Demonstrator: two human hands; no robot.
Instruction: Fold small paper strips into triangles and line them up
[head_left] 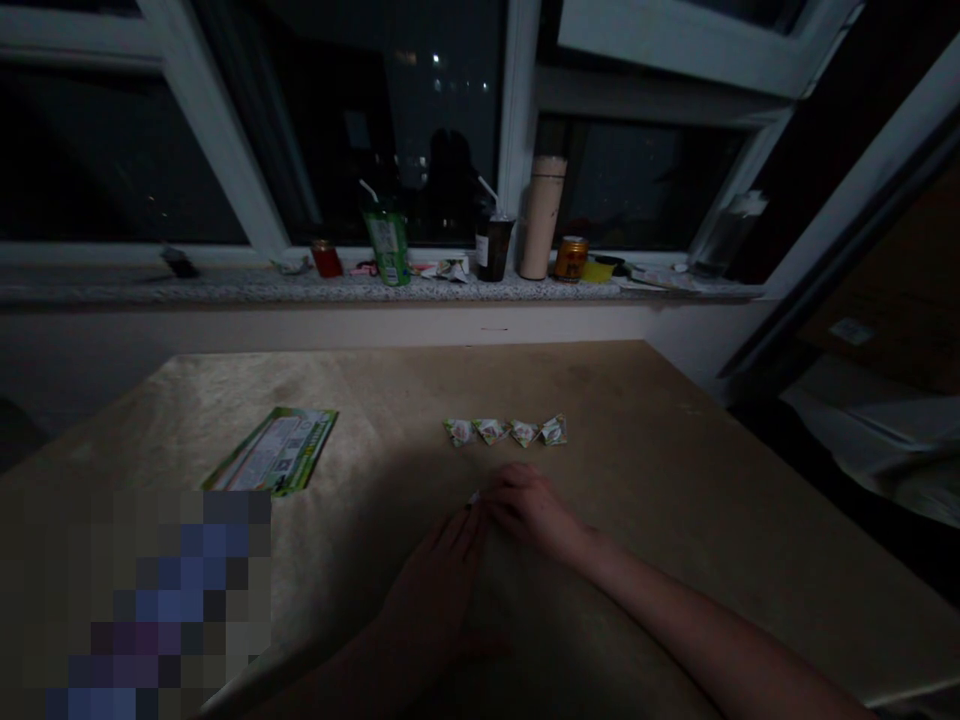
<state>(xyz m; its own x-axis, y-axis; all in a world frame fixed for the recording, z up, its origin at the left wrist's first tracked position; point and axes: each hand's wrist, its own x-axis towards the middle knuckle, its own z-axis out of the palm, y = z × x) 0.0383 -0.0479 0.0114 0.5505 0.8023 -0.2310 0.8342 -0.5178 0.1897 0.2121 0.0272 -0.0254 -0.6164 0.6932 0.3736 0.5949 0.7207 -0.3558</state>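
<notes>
My left hand (439, 575) and my right hand (529, 505) meet on the tan table (675, 480), fingertips together around a small pale scrap of folded paper (473, 497) that barely shows. Both hands look curled in a pinch on it. Just beyond them lies a row of several small folded paper pieces (506, 431), printed green and white. A green and white printed leaflet (274, 450) lies flat to the left.
A stone windowsill (225, 288) behind the table holds a green drink carton (388, 245), a dark cup with a straw (493, 245), a tall beige flask (541, 215), two cans (571, 258) and scraps. A blurred patch covers the lower left. The room is dim.
</notes>
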